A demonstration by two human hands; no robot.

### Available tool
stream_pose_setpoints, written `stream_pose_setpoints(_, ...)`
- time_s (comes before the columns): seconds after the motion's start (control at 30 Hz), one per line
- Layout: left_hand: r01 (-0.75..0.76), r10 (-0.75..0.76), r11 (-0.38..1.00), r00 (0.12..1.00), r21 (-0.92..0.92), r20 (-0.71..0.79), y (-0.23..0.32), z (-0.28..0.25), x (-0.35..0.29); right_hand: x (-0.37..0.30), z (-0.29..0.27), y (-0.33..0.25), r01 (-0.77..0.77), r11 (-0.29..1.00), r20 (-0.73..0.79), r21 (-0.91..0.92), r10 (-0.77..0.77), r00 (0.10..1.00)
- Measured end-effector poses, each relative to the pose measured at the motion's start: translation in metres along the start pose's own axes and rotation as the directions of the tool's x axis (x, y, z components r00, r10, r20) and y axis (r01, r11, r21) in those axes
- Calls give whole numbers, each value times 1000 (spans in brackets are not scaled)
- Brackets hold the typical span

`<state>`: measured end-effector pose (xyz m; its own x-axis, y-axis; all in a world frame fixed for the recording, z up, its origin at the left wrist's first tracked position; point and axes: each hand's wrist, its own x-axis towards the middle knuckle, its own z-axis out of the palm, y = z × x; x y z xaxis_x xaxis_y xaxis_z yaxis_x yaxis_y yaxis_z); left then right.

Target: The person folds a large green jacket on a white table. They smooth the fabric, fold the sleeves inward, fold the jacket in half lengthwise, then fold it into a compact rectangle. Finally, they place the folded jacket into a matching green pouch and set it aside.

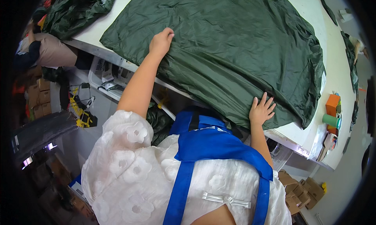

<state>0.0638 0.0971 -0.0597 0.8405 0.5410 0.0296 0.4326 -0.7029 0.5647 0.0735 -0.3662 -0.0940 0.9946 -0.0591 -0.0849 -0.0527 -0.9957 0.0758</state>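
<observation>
A large sheet of thin dark green fabric (235, 40) is spread over the white table, wrinkled, its near edge hanging over the front edge. My left hand (161, 42) is closed, with its fingertips pinching the fabric left of the middle; folds run from there toward the right. Lower down on the right, my right hand (262, 110) lies flat on the same fabric with its fingers spread, close to the near edge.
The white table (335, 72) runs under the fabric. At its right end are an orange box (333, 104), a green spool (331, 121) and papers. Another green fabric bundle (80, 15) lies far left, near a person (51, 50). Cardboard boxes (301, 191) stand on the floor.
</observation>
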Motion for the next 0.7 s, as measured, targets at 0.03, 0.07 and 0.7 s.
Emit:
stream_pose_setpoints(0.03,43,-51,990,997,131,60,-1,4,3,0,-2,-1,-5,1000,16,10,4,1000)
stream_pose_setpoints(0.07,78,-110,961,988,264,110,-2,7,5,1,-4,2,17,996,37,83,-20,999)
stream_pose_setpoints(0.7,473,-683,588,724,-657,-90,-80,-63,-84,-62,-47,107,650,637,-58,415,-694,717)
